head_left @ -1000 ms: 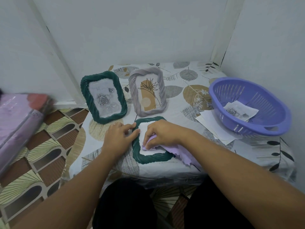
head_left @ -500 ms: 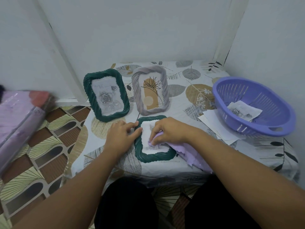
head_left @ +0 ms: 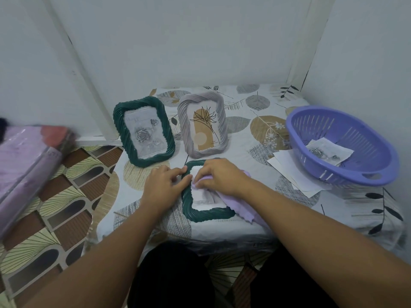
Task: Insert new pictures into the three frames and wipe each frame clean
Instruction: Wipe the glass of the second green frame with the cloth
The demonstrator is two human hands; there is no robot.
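A dark green frame (head_left: 205, 213) lies flat on the small table near its front edge. My left hand (head_left: 163, 185) holds its left rim, thumb and fingers curled on the edge. My right hand (head_left: 219, 175) presses a lilac cloth (head_left: 239, 206) onto the upper part of the glass, fingers curled round the cloth. Behind stand two upright frames: a dark green frame (head_left: 144, 131) with a grey rose picture and a grey frame (head_left: 203, 125) with a tan flower drawing.
A purple basket (head_left: 342, 145) at the table's right holds a rose picture (head_left: 329, 152). Loose white papers (head_left: 293, 170) lie under its near side. White walls close the back and right. A wrapped purple bundle (head_left: 26, 161) lies on the patterned floor at left.
My right hand with the cloth slid up the flat frame's glass, from its lower left toward the top. My left hand stayed on the rim. The camera shifted slightly.
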